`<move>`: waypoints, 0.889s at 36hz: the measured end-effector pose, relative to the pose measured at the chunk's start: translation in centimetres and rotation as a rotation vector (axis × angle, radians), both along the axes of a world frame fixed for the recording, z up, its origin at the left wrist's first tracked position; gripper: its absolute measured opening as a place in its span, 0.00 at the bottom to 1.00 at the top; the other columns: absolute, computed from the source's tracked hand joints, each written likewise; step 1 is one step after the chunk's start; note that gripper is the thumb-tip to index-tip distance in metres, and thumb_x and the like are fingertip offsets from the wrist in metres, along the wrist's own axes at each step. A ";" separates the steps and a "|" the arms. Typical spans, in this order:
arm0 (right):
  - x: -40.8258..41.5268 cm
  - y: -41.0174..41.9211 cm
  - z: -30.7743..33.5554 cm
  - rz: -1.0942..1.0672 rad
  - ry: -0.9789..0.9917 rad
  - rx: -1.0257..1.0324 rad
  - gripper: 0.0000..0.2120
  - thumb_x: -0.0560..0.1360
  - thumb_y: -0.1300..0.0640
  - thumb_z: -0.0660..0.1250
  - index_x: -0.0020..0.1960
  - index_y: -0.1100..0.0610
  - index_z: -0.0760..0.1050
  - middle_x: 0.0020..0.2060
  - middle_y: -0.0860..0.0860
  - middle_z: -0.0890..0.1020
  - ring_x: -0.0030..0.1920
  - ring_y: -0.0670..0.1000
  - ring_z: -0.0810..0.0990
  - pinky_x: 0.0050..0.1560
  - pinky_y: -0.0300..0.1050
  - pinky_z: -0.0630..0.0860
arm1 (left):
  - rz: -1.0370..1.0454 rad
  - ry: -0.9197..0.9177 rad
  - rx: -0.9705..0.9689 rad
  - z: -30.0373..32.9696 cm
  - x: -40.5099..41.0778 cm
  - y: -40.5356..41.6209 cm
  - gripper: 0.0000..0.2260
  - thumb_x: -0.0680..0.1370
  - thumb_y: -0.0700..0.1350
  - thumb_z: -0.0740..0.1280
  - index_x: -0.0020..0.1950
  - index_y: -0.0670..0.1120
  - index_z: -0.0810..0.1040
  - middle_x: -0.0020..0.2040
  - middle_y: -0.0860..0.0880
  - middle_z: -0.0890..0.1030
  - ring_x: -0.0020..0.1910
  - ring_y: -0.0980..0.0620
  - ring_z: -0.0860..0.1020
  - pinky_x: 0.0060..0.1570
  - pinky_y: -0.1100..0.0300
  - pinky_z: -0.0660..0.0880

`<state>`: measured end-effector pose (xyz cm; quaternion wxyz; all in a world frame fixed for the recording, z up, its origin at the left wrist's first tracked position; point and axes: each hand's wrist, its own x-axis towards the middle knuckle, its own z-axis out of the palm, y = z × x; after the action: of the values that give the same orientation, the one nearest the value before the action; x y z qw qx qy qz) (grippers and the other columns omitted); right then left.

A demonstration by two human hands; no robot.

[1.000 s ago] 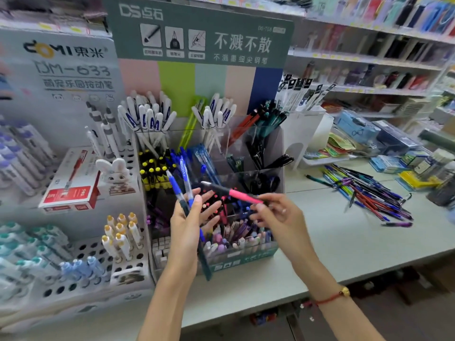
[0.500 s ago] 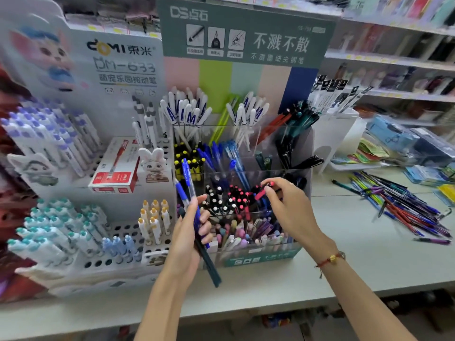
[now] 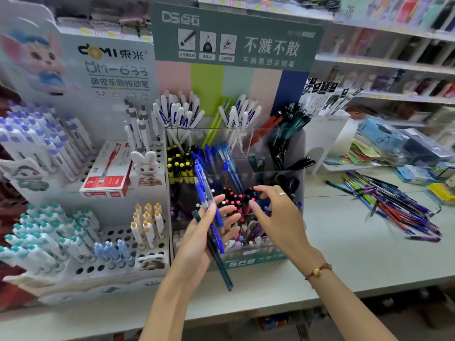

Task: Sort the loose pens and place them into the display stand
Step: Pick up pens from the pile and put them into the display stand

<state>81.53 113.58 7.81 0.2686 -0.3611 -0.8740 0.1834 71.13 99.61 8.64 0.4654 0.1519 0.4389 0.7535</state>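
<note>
My left hand (image 3: 204, 232) grips a small bundle of pens (image 3: 211, 215), blue ones and a dark teal one, in front of the clear tiered display stand (image 3: 275, 153). My right hand (image 3: 275, 215) hovers over the stand's middle tier with fingers spread and nothing in it, just above the black-and-pink pens (image 3: 236, 199) standing there. A pile of loose pens (image 3: 394, 203) lies on the counter to the right.
A white holed pen rack (image 3: 118, 244) with capped pens stands to the left, with a red pen box (image 3: 108, 168) and a bunny figure (image 3: 147, 166). A white holder (image 3: 325, 134) and packaged goods sit to the right. Shelves run behind. The counter edge (image 3: 320, 289) is near me.
My right hand carried a pink-and-black pen to the stand's middle tier, set it among the others and let go. The left hand kept its bundle. The view shifted left.
</note>
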 end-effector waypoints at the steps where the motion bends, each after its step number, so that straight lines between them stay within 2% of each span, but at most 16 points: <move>1: 0.1 -0.7 0.5 -0.004 0.093 -0.054 0.08 0.78 0.50 0.65 0.55 0.48 0.76 0.46 0.43 0.77 0.40 0.42 0.75 0.38 0.37 0.71 | -0.012 0.014 -0.012 0.0 0.2 0.2 0.12 0.81 0.47 0.58 0.62 0.49 0.76 0.54 0.48 0.84 0.52 0.51 0.82 0.47 0.53 0.81; 3: 0.3 -1.9 1.3 0.026 0.176 -0.264 0.06 0.79 0.49 0.63 0.46 0.49 0.76 0.37 0.44 0.79 0.36 0.42 0.76 0.38 0.37 0.72 | -0.017 0.013 -0.031 0.1 0.7 0.9 0.12 0.80 0.50 0.58 0.61 0.50 0.76 0.58 0.51 0.82 0.50 0.54 0.82 0.53 0.38 0.77; 5: 0.4 -3.0 1.8 0.110 0.204 -0.548 0.10 0.79 0.49 0.62 0.44 0.51 0.77 0.34 0.45 0.81 0.33 0.42 0.78 0.37 0.39 0.73 | 0.001 0.037 -0.040 0.1 1.1 1.6 0.12 0.80 0.52 0.57 0.59 0.50 0.75 0.58 0.55 0.82 0.49 0.58 0.82 0.57 0.31 0.71; 7: 0.4 -3.7 2.1 0.180 0.250 -0.790 0.09 0.80 0.51 0.61 0.46 0.53 0.77 0.32 0.44 0.82 0.33 0.42 0.79 0.34 0.35 0.72 | -0.003 0.102 -0.046 0.2 1.6 2.3 0.12 0.82 0.51 0.56 0.58 0.50 0.76 0.59 0.59 0.81 0.54 0.56 0.80 0.54 0.39 0.76; 8: 0.4 -3.9 2.2 0.200 0.288 -0.851 0.08 0.80 0.53 0.61 0.47 0.53 0.77 0.32 0.43 0.82 0.33 0.42 0.80 0.34 0.34 0.73 | -0.016 0.135 -0.053 0.2 1.9 2.6 0.12 0.82 0.51 0.56 0.58 0.50 0.77 0.59 0.60 0.80 0.54 0.54 0.81 0.47 0.46 0.79; 10: 0.6 -3.9 2.2 0.198 0.381 -0.842 0.04 0.79 0.58 0.65 0.47 0.53 0.78 0.33 0.45 0.83 0.35 0.42 0.81 0.37 0.35 0.76 | -0.036 0.182 -0.065 0.4 2.3 3.0 0.14 0.83 0.52 0.55 0.59 0.52 0.78 0.57 0.60 0.82 0.47 0.53 0.82 0.37 0.57 0.80; 12: 1.1 -3.5 2.0 0.159 0.426 -0.752 0.06 0.76 0.61 0.69 0.45 0.50 0.81 0.36 0.49 0.85 0.37 0.45 0.83 0.42 0.39 0.78 | -0.035 0.217 -0.079 0.4 2.5 3.3 0.14 0.83 0.52 0.55 0.59 0.54 0.80 0.55 0.59 0.83 0.45 0.55 0.82 0.35 0.61 0.79; 15: 1.9 -3.3 2.3 0.136 0.472 -0.773 0.08 0.73 0.62 0.72 0.48 0.50 0.82 0.38 0.49 0.86 0.39 0.45 0.84 0.44 0.37 0.78 | -0.039 0.271 -0.103 0.4 2.5 3.9 0.14 0.82 0.52 0.56 0.57 0.56 0.81 0.54 0.57 0.83 0.53 0.55 0.82 0.38 0.61 0.78; 18: 2.4 -3.0 2.6 0.112 0.480 -0.771 0.09 0.72 0.63 0.73 0.50 0.53 0.82 0.41 0.50 0.86 0.42 0.45 0.84 0.47 0.38 0.79 | -0.060 0.279 -0.104 0.3 2.8 4.3 0.14 0.82 0.52 0.57 0.53 0.57 0.82 0.55 0.57 0.83 0.55 0.57 0.81 0.48 0.55 0.78; 21: 2.8 -2.9 2.5 0.113 0.439 -0.748 0.09 0.72 0.64 0.73 0.50 0.55 0.83 0.42 0.50 0.86 0.44 0.46 0.85 0.49 0.39 0.79 | -0.047 0.261 -0.109 0.6 2.8 4.5 0.13 0.82 0.50 0.56 0.59 0.54 0.79 0.57 0.59 0.82 0.59 0.60 0.78 0.55 0.53 0.77; 23: 3.2 -2.9 2.4 0.148 0.397 -0.777 0.07 0.72 0.64 0.72 0.49 0.56 0.84 0.40 0.51 0.86 0.42 0.48 0.85 0.46 0.38 0.79 | -0.031 0.263 -0.126 0.7 2.4 4.6 0.12 0.83 0.49 0.56 0.58 0.49 0.78 0.55 0.54 0.83 0.55 0.57 0.81 0.50 0.55 0.79; 25: 3.4 -2.6 2.7 0.181 0.335 -0.740 0.03 0.73 0.60 0.72 0.46 0.54 0.84 0.38 0.50 0.86 0.41 0.48 0.85 0.45 0.41 0.80 | -0.068 0.287 -0.185 1.0 2.0 4.4 0.12 0.82 0.49 0.57 0.55 0.48 0.79 0.50 0.52 0.85 0.44 0.56 0.83 0.36 0.58 0.80; 26: 3.4 -2.1 3.0 0.169 0.308 -0.676 0.03 0.74 0.56 0.72 0.44 0.53 0.84 0.38 0.49 0.86 0.40 0.47 0.84 0.45 0.44 0.81 | -0.103 0.322 -0.226 1.1 1.8 4.2 0.12 0.82 0.50 0.58 0.54 0.48 0.79 0.47 0.54 0.85 0.39 0.57 0.83 0.35 0.57 0.80; 27: 3.2 -1.6 3.3 0.135 0.295 -0.603 0.05 0.74 0.52 0.71 0.43 0.51 0.84 0.37 0.47 0.85 0.39 0.45 0.83 0.45 0.45 0.81 | -0.143 0.366 -0.257 1.2 1.6 4.1 0.12 0.82 0.50 0.58 0.54 0.49 0.80 0.45 0.55 0.85 0.37 0.57 0.83 0.39 0.54 0.81; 29: 2.2 -0.4 4.1 0.045 0.316 -0.510 0.07 0.74 0.46 0.70 0.43 0.49 0.83 0.34 0.46 0.83 0.35 0.41 0.78 0.43 0.44 0.77 | -0.217 0.440 -0.275 1.2 1.2 4.1 0.12 0.82 0.49 0.57 0.55 0.48 0.79 0.46 0.56 0.85 0.43 0.58 0.83 0.49 0.48 0.79; 32: 0.3 1.4 5.5 0.047 0.219 -0.539 0.14 0.74 0.43 0.68 0.52 0.52 0.81 0.31 0.50 0.74 0.33 0.44 0.71 0.43 0.43 0.72 | -0.316 0.506 -0.294 1.5 1.0 4.3 0.12 0.83 0.48 0.57 0.54 0.49 0.79 0.50 0.54 0.85 0.51 0.59 0.82 0.56 0.47 0.77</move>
<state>81.80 115.02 13.31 0.2515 -0.3770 -0.7676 0.4532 72.10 103.90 10.09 0.4695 0.3316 0.6156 0.5391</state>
